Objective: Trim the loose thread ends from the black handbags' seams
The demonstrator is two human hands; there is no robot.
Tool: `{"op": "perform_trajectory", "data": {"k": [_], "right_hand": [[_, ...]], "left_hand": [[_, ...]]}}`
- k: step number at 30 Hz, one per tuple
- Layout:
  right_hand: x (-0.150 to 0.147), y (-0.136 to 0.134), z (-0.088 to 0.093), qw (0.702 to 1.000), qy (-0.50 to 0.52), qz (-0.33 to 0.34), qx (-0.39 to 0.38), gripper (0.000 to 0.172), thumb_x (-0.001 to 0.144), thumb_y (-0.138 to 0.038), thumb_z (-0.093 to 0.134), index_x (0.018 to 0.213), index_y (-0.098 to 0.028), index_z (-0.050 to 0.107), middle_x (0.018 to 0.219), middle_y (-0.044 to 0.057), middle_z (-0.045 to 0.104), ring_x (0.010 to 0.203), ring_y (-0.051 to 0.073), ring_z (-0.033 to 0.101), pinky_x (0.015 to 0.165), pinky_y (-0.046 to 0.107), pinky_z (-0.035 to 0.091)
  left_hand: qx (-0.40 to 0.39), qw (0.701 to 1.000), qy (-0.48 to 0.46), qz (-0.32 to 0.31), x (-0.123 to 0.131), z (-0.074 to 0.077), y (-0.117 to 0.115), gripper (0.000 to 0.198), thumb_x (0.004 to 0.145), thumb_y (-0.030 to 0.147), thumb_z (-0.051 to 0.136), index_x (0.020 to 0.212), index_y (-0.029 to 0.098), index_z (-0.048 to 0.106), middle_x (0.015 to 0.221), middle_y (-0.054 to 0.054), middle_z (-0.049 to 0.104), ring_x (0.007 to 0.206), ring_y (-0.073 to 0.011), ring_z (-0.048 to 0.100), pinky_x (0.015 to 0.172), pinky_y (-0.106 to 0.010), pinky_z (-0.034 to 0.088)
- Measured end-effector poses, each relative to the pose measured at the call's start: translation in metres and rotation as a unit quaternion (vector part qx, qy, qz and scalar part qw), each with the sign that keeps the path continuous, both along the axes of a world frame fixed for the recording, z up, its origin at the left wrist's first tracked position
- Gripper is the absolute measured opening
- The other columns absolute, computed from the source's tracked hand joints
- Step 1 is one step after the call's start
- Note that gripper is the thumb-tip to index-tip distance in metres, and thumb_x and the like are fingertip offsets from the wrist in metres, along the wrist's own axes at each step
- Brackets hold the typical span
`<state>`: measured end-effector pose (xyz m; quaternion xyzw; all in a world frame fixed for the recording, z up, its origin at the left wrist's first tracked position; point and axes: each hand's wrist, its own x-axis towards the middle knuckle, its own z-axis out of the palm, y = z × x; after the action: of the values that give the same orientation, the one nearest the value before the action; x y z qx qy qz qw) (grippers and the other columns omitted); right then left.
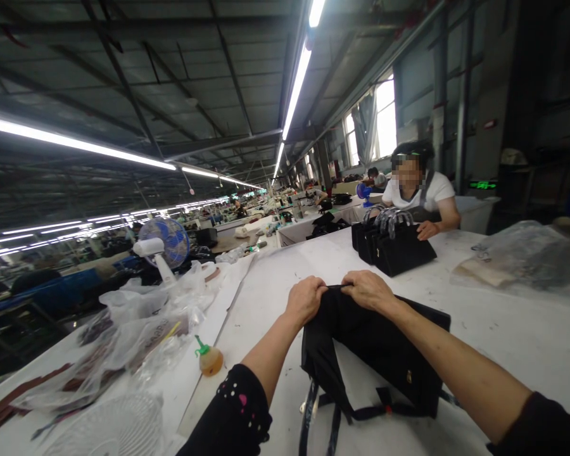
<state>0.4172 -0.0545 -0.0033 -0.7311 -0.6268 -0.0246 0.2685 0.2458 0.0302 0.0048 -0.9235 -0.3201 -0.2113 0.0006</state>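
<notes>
A black handbag (375, 335) lies on its side on the white table in front of me, its straps hanging toward me. My left hand (306, 297) pinches the bag's far edge at its left corner. Close beside it, my right hand (368, 291) is closed on the same edge, with a short stretch of edge between the two. A small gold-coloured metal piece shows on the bag's side near my right forearm. The fingertips of both hands are partly hidden behind the fabric.
Across the white table (503, 342) a co-worker (420, 190) touches a row of black handbags (399, 250). Clear plastic (527, 253) lies at right. On the left are a glue bottle (209, 358), plastic bags (142, 316), a blue fan (168, 244) and a fan grille (109, 427).
</notes>
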Motion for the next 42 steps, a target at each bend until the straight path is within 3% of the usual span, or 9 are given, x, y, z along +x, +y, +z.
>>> {"op": "perform_trajectory", "data": {"k": [9,16,18,22,25,29,34,38,42], "right_hand": [[-0.016,0.001,0.001,0.997,-0.057,0.039,0.021,0.024,0.086,-0.041,0.049,0.095,-0.028,0.067,0.098,0.002,0.069,0.089,0.019,0.062,0.07,0.027,0.041],[-0.027,0.005,0.001,0.995,-0.096,0.001,0.01,0.03,0.088,-0.041,0.043,0.09,-0.024,0.068,0.092,0.006,0.07,0.087,0.021,0.063,0.073,0.029,0.043],[-0.025,0.003,0.002,0.996,-0.088,0.003,0.008,0.03,0.088,-0.04,0.043,0.09,-0.024,0.068,0.093,0.006,0.07,0.089,0.021,0.063,0.073,0.029,0.042],[-0.012,-0.001,0.003,0.999,-0.036,0.037,-0.013,0.025,0.085,-0.038,0.049,0.095,-0.026,0.068,0.098,0.004,0.07,0.094,0.02,0.061,0.075,0.028,0.042],[0.001,0.003,0.0,0.996,0.02,0.086,-0.007,0.024,0.079,-0.029,0.056,0.1,-0.028,0.067,0.1,0.001,0.069,0.095,0.018,0.061,0.078,0.025,0.042],[0.01,0.009,-0.006,0.994,0.057,0.098,0.009,0.03,0.075,-0.024,0.058,0.103,-0.028,0.066,0.1,0.001,0.069,0.092,0.017,0.061,0.076,0.024,0.042],[0.005,0.007,-0.004,0.996,0.034,0.081,0.007,0.022,0.079,-0.033,0.056,0.096,-0.029,0.068,0.096,-0.001,0.07,0.089,0.017,0.061,0.073,0.025,0.041],[-0.008,0.006,-0.001,0.998,-0.01,0.066,0.005,0.027,0.081,-0.045,0.054,0.1,-0.03,0.067,0.099,0.0,0.069,0.092,0.019,0.061,0.072,0.027,0.039],[-0.02,0.008,-0.001,0.996,-0.057,0.066,0.013,0.026,0.086,-0.041,0.047,0.099,-0.028,0.066,0.102,0.001,0.068,0.093,0.019,0.06,0.074,0.027,0.038]], "left_hand": [[-0.001,1.0,-0.02,-0.001,0.0,-0.001,0.003,0.02,0.087,0.031,0.046,0.085,0.023,0.064,0.088,-0.003,0.065,0.083,-0.0176,0.06,0.075,-0.027,0.041],[-0.032,0.998,-0.052,-0.012,-0.001,0.0,0.004,0.017,0.085,0.03,0.047,0.08,0.023,0.063,0.084,-0.002,0.064,0.081,-0.0168,0.058,0.073,-0.027,0.04],[-0.065,0.995,-0.074,-0.003,-0.003,0.001,0.001,0.013,0.081,0.031,0.054,0.088,0.022,0.061,0.088,-0.002,0.065,0.082,-0.0174,0.058,0.074,-0.028,0.041],[-0.193,0.973,-0.125,-0.005,-0.012,-0.001,0.0,0.044,0.062,0.016,0.067,0.104,0.017,0.055,0.095,-0.004,0.063,0.081,-0.0169,0.058,0.072,-0.026,0.044],[-0.308,0.936,-0.172,-0.004,-0.018,-0.007,0.003,0.039,0.059,0.008,0.062,0.097,0.014,0.056,0.084,-0.004,0.064,0.073,-0.0145,0.058,0.063,-0.023,0.044],[-0.37,0.9,-0.229,-0.002,-0.018,-0.015,0.008,0.035,0.06,0.009,0.061,0.094,0.015,0.055,0.075,-0.002,0.064,0.061,-0.0116,0.056,0.053,-0.021,0.039],[-0.358,0.905,-0.232,0.011,-0.015,-0.016,0.006,0.025,0.059,0.01,0.059,0.084,0.014,0.058,0.067,0.0,0.063,0.055,-0.0097,0.052,0.047,-0.019,0.035],[-0.327,0.916,-0.23,0.031,-0.016,-0.016,0.004,0.02,0.06,0.013,0.06,0.08,0.015,0.06,0.064,0.0,0.062,0.054,-0.0097,0.052,0.046,-0.019,0.034],[-0.325,0.915,-0.236,0.035,-0.017,-0.019,0.005,0.02,0.06,0.013,0.059,0.08,0.015,0.061,0.065,0.0,0.064,0.054,-0.0101,0.053,0.046,-0.019,0.035]]}}
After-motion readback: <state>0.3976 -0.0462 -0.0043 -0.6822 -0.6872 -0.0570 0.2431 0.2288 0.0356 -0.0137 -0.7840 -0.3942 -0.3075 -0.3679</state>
